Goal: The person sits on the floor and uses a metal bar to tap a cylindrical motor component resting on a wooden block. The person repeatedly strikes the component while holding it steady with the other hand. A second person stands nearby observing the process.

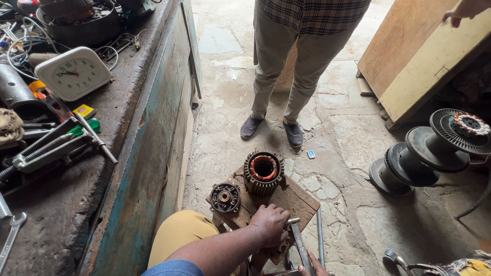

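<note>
My left hand (269, 225) is a closed fist resting on a worn wooden board (299, 200) on the stone floor. It grips a short metal rod (292, 221) whose end sticks out to the right. Only the fingers of my right hand (313, 267) show at the bottom edge, curled against a flat metal bar (299, 246) that slants up toward the rod. On the board beyond my fist stand a finned motor stator with copper windings (263, 172) and a round black end cover with a bearing (224, 198).
A person in beige trousers (286, 66) stands just beyond the board. On the left, a workbench (128, 128) holds a white clock (73, 73), tools and a wrench (10, 232). Black spools (424, 153) and leaning wooden boards (424, 56) are at the right. Another person's hand (463, 10) shows at the top right.
</note>
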